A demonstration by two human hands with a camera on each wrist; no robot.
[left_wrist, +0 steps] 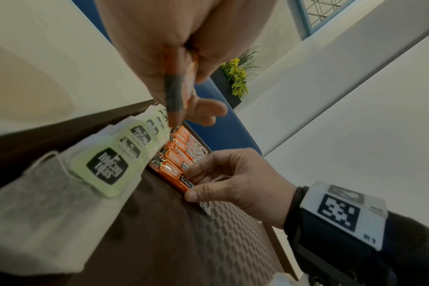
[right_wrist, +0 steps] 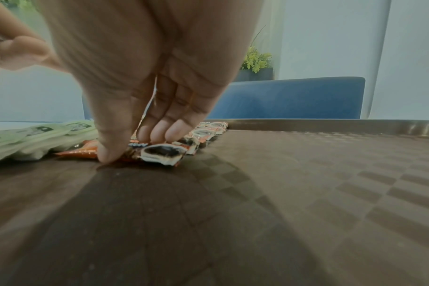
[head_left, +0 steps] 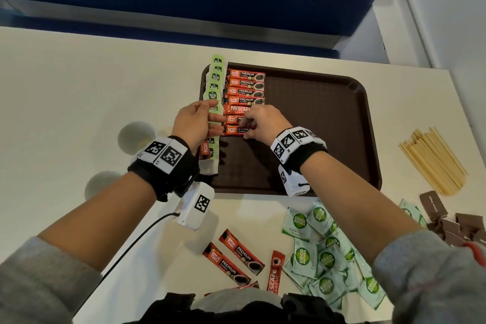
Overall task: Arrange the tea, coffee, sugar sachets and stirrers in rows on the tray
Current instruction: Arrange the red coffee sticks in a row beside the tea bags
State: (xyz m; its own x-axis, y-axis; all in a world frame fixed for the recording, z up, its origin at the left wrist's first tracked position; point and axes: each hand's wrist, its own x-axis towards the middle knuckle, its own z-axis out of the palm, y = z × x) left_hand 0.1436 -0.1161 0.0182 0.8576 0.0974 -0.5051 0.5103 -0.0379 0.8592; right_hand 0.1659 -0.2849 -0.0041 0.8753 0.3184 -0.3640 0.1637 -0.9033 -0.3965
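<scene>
Brown tray (head_left: 328,123): tea bags (head_left: 215,79), coffee sachets (head_left: 246,87) in rows

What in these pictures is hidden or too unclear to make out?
- Head view: the left hand covers part of the tea bag row, so the bags cannot be counted.
- Left wrist view: the sachet the left hand holds is blurred; its print is unreadable.
- Head view: the sugar sachets overlap, and the right forearm hides some.
- Right wrist view: the right hand hides the coffee sachet labels.
</scene>
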